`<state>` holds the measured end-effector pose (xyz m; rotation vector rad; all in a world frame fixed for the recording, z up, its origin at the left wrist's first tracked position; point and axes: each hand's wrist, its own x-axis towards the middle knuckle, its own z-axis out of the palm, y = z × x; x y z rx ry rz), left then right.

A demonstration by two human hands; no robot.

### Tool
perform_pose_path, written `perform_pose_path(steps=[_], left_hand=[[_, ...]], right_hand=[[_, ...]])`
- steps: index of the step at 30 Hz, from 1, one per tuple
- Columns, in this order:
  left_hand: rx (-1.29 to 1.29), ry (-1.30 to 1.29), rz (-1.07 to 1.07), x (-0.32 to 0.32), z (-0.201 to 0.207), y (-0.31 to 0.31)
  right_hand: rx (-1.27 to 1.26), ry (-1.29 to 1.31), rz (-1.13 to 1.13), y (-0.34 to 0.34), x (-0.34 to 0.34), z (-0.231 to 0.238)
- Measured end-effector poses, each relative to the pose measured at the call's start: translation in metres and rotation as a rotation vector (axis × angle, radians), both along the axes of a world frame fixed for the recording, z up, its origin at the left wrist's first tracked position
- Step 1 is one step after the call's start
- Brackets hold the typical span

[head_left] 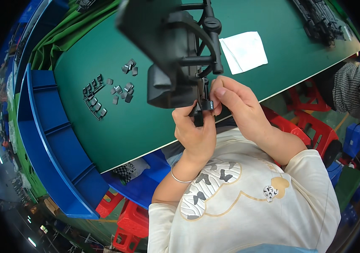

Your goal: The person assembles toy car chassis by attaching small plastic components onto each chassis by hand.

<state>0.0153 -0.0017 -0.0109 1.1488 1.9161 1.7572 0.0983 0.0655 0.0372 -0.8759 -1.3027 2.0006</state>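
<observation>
A large black plastic assembly (188,55) with tube-like bars, like part of a model vehicle, stands over the near edge of the table and partly blurs toward the camera. My left hand (194,133) is closed around its lower end, thumb and fingers on either side. Between my hands a small black tab (207,105) with white markings sticks out there. My right hand (243,103) is closed in a pinch, thumb against bent fingers, right beside this tab. Whatever its fingertips hold is hidden.
Small black plastic pieces (128,87) lie loose on the green table (116,139), near black parts still on sprues (93,92). A white sheet (245,51) lies beyond my right hand. Blue bins (57,130) line the left. More black assemblies (321,23) and a seated person (355,90) are at right.
</observation>
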Motion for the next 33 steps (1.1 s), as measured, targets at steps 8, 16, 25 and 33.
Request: perform_pose_path(steps=[8, 16, 25, 33], left_hand=[[0.005, -0.062, 0.042, 0.004, 0.0, 0.001], [-0.071, -0.028, -0.019, -0.005, 0.005, -0.005], [0.07, -0.152, -0.274, 0.005, 0.004, 0.0], [0.138, -0.018, -0.502, 0.01, 0.026, 0.004]], right_hand=[[0.02, -0.029, 0.015, -0.002, 0.003, -0.004], [-0.017, 0.123, 0.015, 0.003, 0.006, -0.009], [0.667, -0.276, -0.051, -0.003, 0.017, -0.011], [0.538, -0.315, -0.238, 0.017, 0.048, 0.003]])
